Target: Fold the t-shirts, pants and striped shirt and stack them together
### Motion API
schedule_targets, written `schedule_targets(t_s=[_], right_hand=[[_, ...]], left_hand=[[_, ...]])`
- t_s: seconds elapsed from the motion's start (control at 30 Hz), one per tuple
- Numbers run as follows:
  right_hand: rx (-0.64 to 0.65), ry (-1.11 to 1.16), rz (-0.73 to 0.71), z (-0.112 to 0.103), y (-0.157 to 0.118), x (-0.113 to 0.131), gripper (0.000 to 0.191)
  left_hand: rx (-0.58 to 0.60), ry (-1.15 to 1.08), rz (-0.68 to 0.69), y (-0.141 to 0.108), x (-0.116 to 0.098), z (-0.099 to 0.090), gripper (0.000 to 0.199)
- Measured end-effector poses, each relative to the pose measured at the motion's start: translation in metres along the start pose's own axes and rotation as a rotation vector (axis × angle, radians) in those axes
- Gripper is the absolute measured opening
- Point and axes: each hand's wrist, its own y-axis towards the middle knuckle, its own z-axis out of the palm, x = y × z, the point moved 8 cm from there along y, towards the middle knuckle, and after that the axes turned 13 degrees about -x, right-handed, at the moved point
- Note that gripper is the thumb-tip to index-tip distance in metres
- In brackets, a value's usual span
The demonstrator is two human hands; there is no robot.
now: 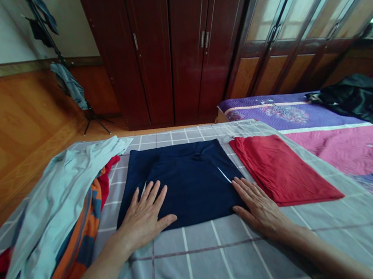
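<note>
Grey checked bed sheet (195, 272) with open room below the folded navy garment (176, 184); heaped pale and orange clothes (42, 222) to the left, folded red cloth (281, 168) just beside it on the right. Left hand (145, 214) and right hand (259, 203) both flat, fingers spread, pressing the navy edges, gripping nothing.

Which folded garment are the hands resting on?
The navy garment: the left hand lies on it and the right hand on its near corner. The red folded cloth beside it is untouched.
</note>
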Motion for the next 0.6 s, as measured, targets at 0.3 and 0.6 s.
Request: schedule_targets(t_s=[0.3, 0.6], right_hand=[[-0.001, 0.017, 0.035, -0.003, 0.000, -0.003, 0.062], [0.078, 0.036, 0.028, 0.005, 0.071, 0.003, 0.051]], left_hand=[[0.081, 0.105, -0.045, -0.019, 0.036, -0.023, 0.074], [-0.028, 0.004, 0.027, 0.002, 0.023, -0.011, 0.065]])
